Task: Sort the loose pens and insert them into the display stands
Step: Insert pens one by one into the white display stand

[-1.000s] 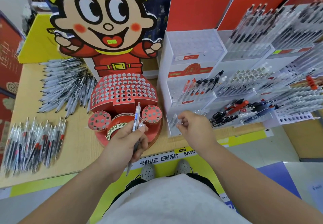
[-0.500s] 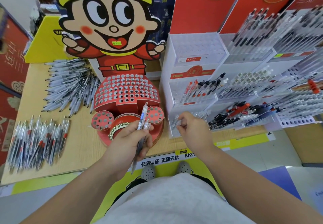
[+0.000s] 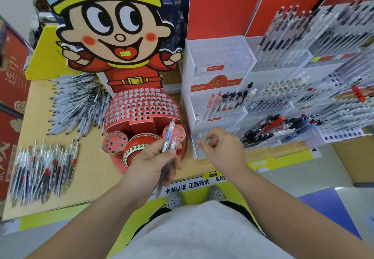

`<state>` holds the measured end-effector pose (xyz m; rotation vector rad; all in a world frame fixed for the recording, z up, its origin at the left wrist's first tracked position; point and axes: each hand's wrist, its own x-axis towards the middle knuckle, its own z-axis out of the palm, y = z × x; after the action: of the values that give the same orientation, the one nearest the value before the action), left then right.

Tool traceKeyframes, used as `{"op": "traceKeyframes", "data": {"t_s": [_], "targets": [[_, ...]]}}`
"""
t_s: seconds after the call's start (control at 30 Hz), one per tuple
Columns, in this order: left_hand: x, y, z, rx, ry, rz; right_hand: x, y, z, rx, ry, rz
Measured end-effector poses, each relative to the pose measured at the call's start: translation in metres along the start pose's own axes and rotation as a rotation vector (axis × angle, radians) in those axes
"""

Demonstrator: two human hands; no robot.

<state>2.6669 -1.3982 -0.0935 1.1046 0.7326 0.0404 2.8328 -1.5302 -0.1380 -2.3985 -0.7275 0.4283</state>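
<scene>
My left hand grips a small bundle of clear pens, tips pointing down, in front of the red cartoon display stand with its many round holes. My right hand hovers at the lowest clear tray of the white tiered stand, fingers loosely curled with nothing visible in them. Loose pens lie in two piles on the wooden table: a white-barrelled heap at the back left and a red-and-black heap at the front left.
More acrylic stands packed with pens fill the right side, with a jumble of black and red pens on the low tier. A yellow box stands behind the table. My feet stand on a yellow floor mat.
The camera has tilted down slightly. My left hand still holds the pens in the same spot. The right hand's fingers have spread a little at the low tray.
</scene>
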Motion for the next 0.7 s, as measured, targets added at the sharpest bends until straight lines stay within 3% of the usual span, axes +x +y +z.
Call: {"op": "traceKeyframes", "data": {"t_s": [0.07,0.23,0.47,0.57,0.7], "targets": [[0.002,0.001,0.003,0.008,-0.034,0.001,-0.003,-0.011,-0.013,0.131,-0.026,-0.015],[0.008,0.004,0.014,0.077,-0.132,0.012,-0.01,-0.04,-0.047,0.545,-0.336,-0.012],[0.017,0.007,0.027,0.194,-0.251,-0.035,-0.019,-0.037,-0.061,0.629,-0.407,0.043],[0.021,0.007,0.031,0.23,-0.195,-0.063,-0.019,-0.031,-0.065,0.605,-0.37,0.105],[0.03,0.0,0.026,0.247,0.056,-0.065,-0.014,-0.021,-0.077,0.64,-0.22,0.212]]}}
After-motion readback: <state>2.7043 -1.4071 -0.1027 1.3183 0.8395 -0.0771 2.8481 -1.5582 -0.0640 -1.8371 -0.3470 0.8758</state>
